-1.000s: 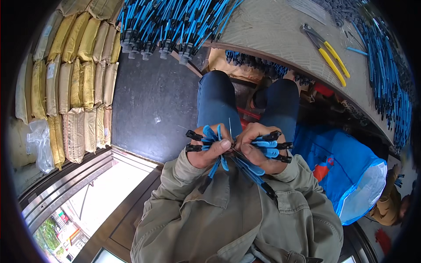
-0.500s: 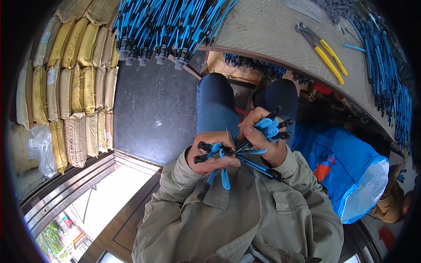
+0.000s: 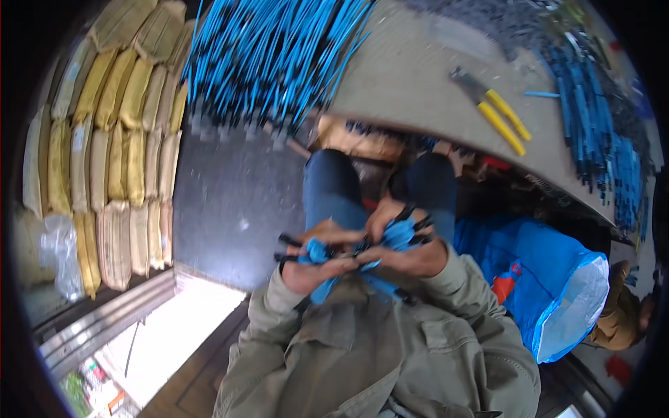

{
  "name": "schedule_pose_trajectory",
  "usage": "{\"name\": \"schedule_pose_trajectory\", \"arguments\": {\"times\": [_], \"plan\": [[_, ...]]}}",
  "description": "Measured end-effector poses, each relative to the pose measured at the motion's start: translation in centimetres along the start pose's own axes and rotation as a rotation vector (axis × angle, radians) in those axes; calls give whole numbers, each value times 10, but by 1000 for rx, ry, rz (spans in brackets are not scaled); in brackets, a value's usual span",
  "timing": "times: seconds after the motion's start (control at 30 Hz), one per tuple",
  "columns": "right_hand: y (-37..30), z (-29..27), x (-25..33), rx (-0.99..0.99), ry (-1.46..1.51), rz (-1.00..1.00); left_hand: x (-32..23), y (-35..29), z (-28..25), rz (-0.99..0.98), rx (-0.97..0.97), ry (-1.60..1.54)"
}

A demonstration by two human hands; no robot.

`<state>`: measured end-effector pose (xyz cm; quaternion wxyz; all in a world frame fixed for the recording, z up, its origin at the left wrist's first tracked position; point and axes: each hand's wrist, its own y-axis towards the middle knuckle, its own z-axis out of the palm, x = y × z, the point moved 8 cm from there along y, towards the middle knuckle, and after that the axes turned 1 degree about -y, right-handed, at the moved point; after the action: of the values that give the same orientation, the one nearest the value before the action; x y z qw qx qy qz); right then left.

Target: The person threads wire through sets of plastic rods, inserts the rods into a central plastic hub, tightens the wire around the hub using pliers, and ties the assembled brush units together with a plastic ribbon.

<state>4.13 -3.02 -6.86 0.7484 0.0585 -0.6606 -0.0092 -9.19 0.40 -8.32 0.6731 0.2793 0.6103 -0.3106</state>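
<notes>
In front of my lap both hands grip one bunch of blue tube-like strips with black ends [image 3: 401, 235]. My left hand [image 3: 327, 233] is closed around its left part, where blue loops and black tips stick out past the wrist. Closed on the right part is my right hand [image 3: 426, 259], with several black tips fanned out above the fingers. Between the hands the strips meet at a dark middle, blurred by motion. More blue lengths [image 3: 324, 291] hang below the left hand, and another with a black end slants down below the right.
A big pile of similar blue strips [image 3: 279, 56] lies ahead at the left, and another [image 3: 592, 118] at the right. Yellow-handled pliers [image 3: 505, 124] rest on the grey worktop [image 3: 397, 76]. Stacked sacks [image 3: 104, 153] line the left; a blue bag [image 3: 536, 272] stands right, near another person's sleeve [image 3: 613, 313].
The view has shifted, so the worktop and piles sit differently in the picture. My two hands have come closer together over the bunch, the right one turned more palm-up.
</notes>
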Motion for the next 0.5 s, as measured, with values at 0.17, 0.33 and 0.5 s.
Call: {"name": "schedule_pose_trajectory", "arguments": {"times": [0.17,0.33,0.5], "plan": [[5,13,-8,318,-14,100,4,-5,-9,226,39,-50],[35,-32,46,463,-177,-65,12,3,-14,147,120,-156],[114,-261,93,-256,-522,-251,22,3,-28,126,100,-199]]}}
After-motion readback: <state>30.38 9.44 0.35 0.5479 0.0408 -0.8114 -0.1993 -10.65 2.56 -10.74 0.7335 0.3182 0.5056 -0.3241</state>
